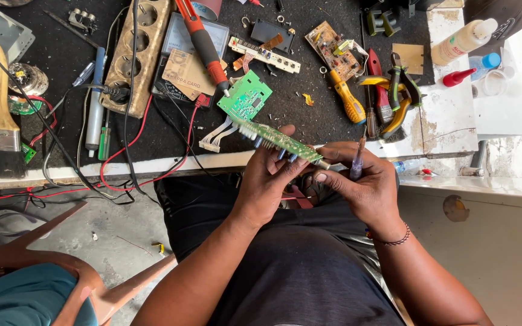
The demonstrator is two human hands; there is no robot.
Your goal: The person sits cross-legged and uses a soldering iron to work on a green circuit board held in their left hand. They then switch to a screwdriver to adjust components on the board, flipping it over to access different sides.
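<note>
Left hand [265, 181] grips narrow circuit board [285, 143]; right hand [364, 184] holds screwdriver [357, 162].

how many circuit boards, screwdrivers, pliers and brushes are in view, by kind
circuit boards: 4 – the long green board held by the left hand and right hand, a square green board, a tan board, a white strip board
screwdrivers: 2 – yellow-handled, small one in the right hand
pliers: 1
brushes: 1
total: 8
</note>
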